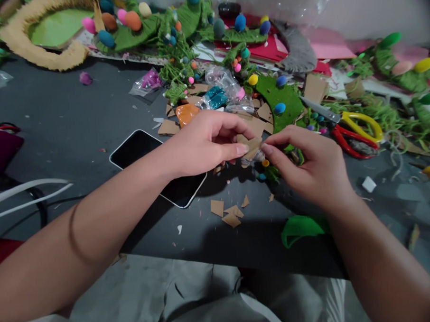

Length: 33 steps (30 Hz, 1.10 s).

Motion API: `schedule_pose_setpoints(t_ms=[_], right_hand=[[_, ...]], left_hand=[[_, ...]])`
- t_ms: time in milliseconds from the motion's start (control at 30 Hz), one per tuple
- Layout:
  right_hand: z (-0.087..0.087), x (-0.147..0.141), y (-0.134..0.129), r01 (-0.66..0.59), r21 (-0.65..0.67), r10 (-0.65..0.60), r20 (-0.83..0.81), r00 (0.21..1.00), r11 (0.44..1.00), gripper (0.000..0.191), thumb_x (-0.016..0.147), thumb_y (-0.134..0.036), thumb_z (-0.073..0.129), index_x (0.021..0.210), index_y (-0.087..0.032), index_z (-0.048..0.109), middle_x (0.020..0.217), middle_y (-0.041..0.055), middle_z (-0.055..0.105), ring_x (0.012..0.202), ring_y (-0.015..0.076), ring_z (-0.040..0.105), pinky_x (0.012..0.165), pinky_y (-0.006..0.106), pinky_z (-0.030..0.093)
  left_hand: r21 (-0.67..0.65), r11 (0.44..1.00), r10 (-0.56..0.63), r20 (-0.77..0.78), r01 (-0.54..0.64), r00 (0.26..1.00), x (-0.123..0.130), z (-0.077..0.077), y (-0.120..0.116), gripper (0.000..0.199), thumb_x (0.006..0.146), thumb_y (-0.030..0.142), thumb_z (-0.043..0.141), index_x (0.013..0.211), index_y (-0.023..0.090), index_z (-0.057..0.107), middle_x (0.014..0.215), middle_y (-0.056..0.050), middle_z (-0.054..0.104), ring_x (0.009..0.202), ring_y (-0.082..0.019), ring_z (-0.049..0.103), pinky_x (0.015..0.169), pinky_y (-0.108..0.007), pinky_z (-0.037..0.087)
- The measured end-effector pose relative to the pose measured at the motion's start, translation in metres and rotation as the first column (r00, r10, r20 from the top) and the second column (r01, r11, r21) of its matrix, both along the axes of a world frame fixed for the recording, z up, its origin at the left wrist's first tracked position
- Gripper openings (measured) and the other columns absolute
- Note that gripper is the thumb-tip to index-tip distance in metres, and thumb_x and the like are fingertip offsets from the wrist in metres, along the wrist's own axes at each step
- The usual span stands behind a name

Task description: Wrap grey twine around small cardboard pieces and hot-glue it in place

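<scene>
Between thumb and fingers, my left hand (207,142) pinches a small piece of brown cardboard (252,147) above the dark table. Pale thread or yarn (248,160) shows just under the cardboard; how it is attached I cannot tell. My right hand (307,159) is closed in a pinch at the right edge of the same piece, thumb and index fingertip touching there. Under my left forearm lies a phone (138,144) with a dark screen. Small cardboard scraps (230,216) are scattered on the table below my hands.
Red-and-yellow-handled scissors (359,131) lie to the right, beside green yarn. Along the back stand green wrapped shapes with colored balls (134,34) and a tan ring (35,55). A green curved strip (303,228) sits near the front edge. White cables (27,190) run in from the left.
</scene>
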State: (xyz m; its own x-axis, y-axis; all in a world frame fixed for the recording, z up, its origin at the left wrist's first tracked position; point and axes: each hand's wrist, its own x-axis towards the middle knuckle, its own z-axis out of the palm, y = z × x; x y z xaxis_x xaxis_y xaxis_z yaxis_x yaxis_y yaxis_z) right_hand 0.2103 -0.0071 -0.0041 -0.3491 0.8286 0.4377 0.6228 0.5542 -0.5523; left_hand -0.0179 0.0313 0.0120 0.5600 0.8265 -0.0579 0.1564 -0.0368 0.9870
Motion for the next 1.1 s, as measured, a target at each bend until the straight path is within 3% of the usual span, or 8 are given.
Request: schedule_pose_setpoints(t_ms=[200,567,767,967,1100], right_hand=[[0.001,-0.003,-0.001,0.003,0.009,-0.003,-0.003,1.000,1.000,0.001,0.094,-0.022,0.069,0.093,-0.022,0.069,0.082,0.0014,0.069,0.072,0.0165,0.063,0.067,0.032,0.047],[0.005,-0.005,-0.006,0.063,0.150,-0.061,-0.018,0.998,0.987,0.004,0.091,-0.021,0.072,0.089,-0.021,0.068,0.077,0.0015,0.066,0.068,0.0147,0.058,0.065,0.032,0.044],[0.008,-0.005,-0.009,-0.037,0.194,0.044,-0.029,0.999,0.980,0.010,0.089,-0.016,0.072,0.094,-0.023,0.067,0.080,0.0018,0.070,0.069,0.0160,0.059,0.064,0.034,0.045],[0.012,-0.007,-0.014,-0.132,0.150,0.134,-0.007,0.991,0.980,0.018,0.091,-0.014,0.069,0.101,-0.028,0.065,0.085,0.0006,0.071,0.077,0.0181,0.065,0.070,0.037,0.050],[0.013,-0.007,-0.016,-0.203,0.137,0.203,0.016,0.979,0.969,0.019,0.090,-0.013,0.069,0.101,-0.028,0.063,0.087,0.0010,0.071,0.082,0.0195,0.068,0.077,0.038,0.053]], left_hand=[[-0.128,0.990,-0.060,0.002,0.060,0.998,0.002,0.002,-0.001,0.020,0.082,0.000,0.065,0.093,0.015,0.070,0.065,0.003,0.063,0.055,-0.008,0.058,0.052,-0.019,0.047],[-0.381,0.924,-0.043,-0.037,0.026,0.998,0.006,0.000,-0.004,0.009,0.085,0.008,0.068,0.092,0.013,0.069,0.062,0.002,0.064,0.053,-0.011,0.062,0.051,-0.022,0.050],[-0.422,0.906,0.017,-0.036,-0.031,0.999,0.009,0.000,-0.004,0.009,0.082,0.005,0.068,0.088,0.011,0.071,0.059,0.001,0.063,0.053,-0.011,0.062,0.050,-0.022,0.051],[-0.414,0.910,0.046,0.043,-0.024,0.998,0.008,-0.002,-0.003,0.009,0.078,0.004,0.069,0.076,0.013,0.071,0.061,-0.002,0.066,0.050,-0.011,0.061,0.047,-0.023,0.050],[-0.494,0.867,0.118,0.085,-0.061,0.989,0.007,-0.004,-0.001,0.011,0.079,0.002,0.067,0.077,0.011,0.072,0.062,-0.004,0.068,0.050,-0.010,0.061,0.048,-0.023,0.049]])
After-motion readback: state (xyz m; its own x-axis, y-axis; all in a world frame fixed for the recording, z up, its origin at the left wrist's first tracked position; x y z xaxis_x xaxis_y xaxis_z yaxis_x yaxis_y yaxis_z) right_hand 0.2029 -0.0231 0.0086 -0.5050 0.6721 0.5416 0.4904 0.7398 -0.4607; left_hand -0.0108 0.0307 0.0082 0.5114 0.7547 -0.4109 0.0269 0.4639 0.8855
